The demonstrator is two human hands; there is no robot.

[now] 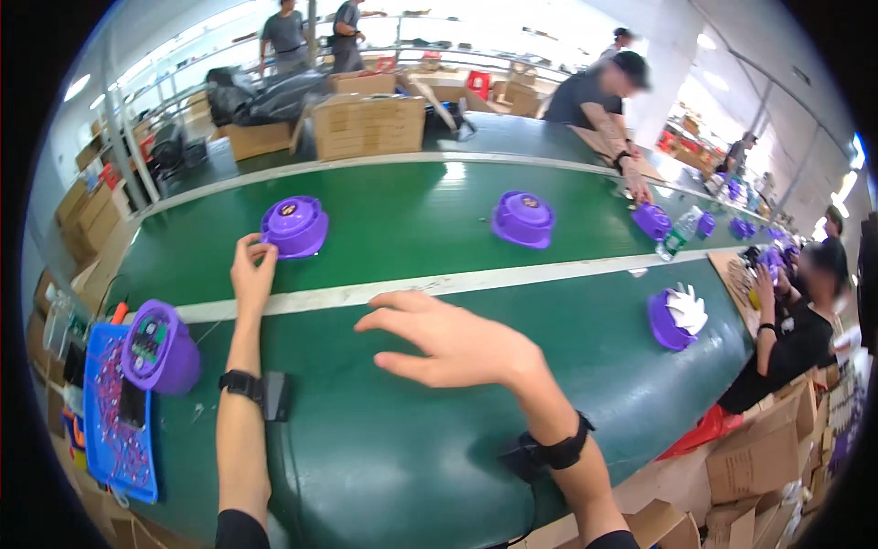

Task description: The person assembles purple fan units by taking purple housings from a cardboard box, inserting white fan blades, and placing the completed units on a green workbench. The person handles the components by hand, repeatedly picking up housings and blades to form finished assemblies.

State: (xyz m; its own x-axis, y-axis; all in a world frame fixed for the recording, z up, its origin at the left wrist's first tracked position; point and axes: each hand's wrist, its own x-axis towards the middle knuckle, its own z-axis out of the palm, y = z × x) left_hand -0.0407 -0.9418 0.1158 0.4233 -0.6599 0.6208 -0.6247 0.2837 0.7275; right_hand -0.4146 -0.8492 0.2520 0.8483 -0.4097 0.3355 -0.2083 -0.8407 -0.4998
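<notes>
Left hand (251,270): thumb and fingertips at the housing's near-left edge; grip cannot be told.
Purple plastic housing (294,227): between one and two o'clock of that hand; rounded, flared rim, dark-and-gold round centre.
Right hand (448,343): empty, fingers spread, four o'clock of the housing.
Open-faced purple housing (174,361): eight o'clock of the left hand; green circuit board (148,340) showing.

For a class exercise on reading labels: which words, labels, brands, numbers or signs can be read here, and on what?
None can be read clearly.
Cardboard box at the back: faint print, too blurred.
Clear bottle: green label, too small.
Purple case by the left hand: dark badge on top, too small.
</notes>
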